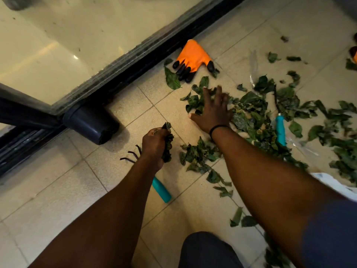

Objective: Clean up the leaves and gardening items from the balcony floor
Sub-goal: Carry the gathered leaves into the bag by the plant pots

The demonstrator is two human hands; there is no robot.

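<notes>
Now you are midway through gathering the leaves (257,117) off the balcony floor (58,190), one handful already taken.

Your left hand (156,146) is curled tight round a wad of leaves (167,146), directly over a teal-handled hand rake (161,190) lying on the tiles. Your right hand (212,111) lies flat with fingers (219,93) spread wide, pressing on the near edge of the main scatter, gripping nothing. The next move, I judge, calls for raking those fingers inward to bunch the loose leaves, then closing on them. Most leaves still lie strewn to your right, around a second teal-handled tool (280,130); an orange glove (193,59) sits by the door track (125,72), untouched.
</notes>
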